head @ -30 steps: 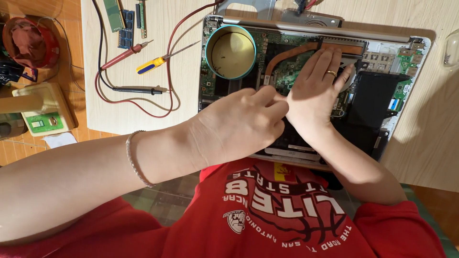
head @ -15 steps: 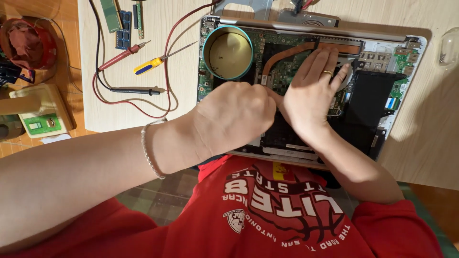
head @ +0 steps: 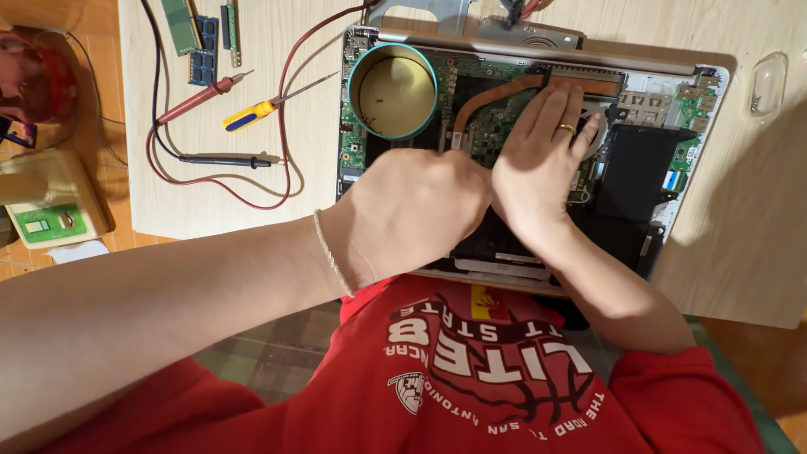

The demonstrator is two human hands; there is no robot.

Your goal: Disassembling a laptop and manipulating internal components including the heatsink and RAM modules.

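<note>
While the two hands are pretty much where they were half a second ago, the left hand (head: 416, 210) has curled a bit tighter and slid slightly toward the near edge of the opened laptop (head: 538, 151); a second ago its fingers were stretched out further against the other hand. It's clenched into a loose fist now, knuckles up, and I can't tell if it's pinching anything underneath. The right hand (head: 538, 164) stays flat and released, palm down on the green motherboard (head: 496, 118), fingers spread toward the copper heat pipe (head: 504, 84), with a gold ring (head: 567, 129) on one finger. Both hands touch each other at the middle of the laptop.

That laptop lies open-bottomed on the pale worktop (head: 269, 193), its near edge right at the worktop's near edge against the person's red shirt (head: 471, 378). The black battery (head: 639, 172) sits just beside the right hand, toward the right side of the case. A round teal-rimmed tin (head: 392, 91) stands on the laptop's far left corner, near the left hand.

Further out on the left part of the worktop: a yellow-and-blue screwdriver (head: 252, 113), a red probe (head: 197, 99) and a black probe (head: 223, 159) with their looping leads. Green memory sticks (head: 189, 21) lie at the far edge. Off the worktop's left edge there's a beige box with a green rectangular label (head: 46, 223), and a small clear plastic piece (head: 767, 82) sits toward the right edge.
</note>
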